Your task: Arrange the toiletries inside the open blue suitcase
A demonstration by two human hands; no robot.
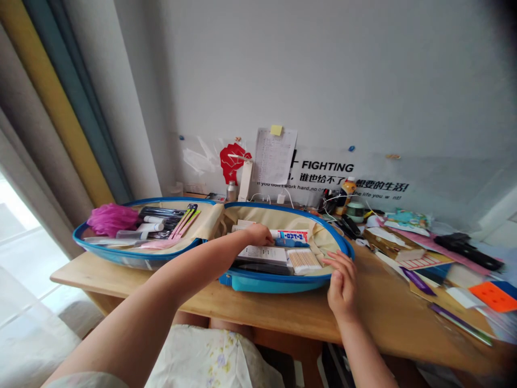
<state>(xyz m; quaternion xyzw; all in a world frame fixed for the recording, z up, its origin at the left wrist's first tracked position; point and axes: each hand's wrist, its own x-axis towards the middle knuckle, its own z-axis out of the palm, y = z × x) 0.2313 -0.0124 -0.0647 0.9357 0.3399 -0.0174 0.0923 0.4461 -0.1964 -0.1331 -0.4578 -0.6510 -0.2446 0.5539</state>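
A blue hard-shell case (266,285) lies spread open on the wooden desk, its two halves side by side with beige lining. My left hand (260,235) reaches into the right half, fingers curled down; what they hold, if anything, is hidden. Right beside it are a toothpaste pack (297,235) with red and blue print and a blue tube (290,243). Closer to me lie a white box (264,253) and a pack of cotton swabs (304,260). My right hand (342,277) is at the case's right rim, fingers stretched over the edge, holding nothing visible.
The left half holds a pink bath puff (113,219), small white bottles (151,227) and toothbrushes (186,222). Papers, a purple pen-like item (460,323), an orange piece (495,296) and a black object (468,250) clutter the desk's right. Behind stands a wall (323,81).
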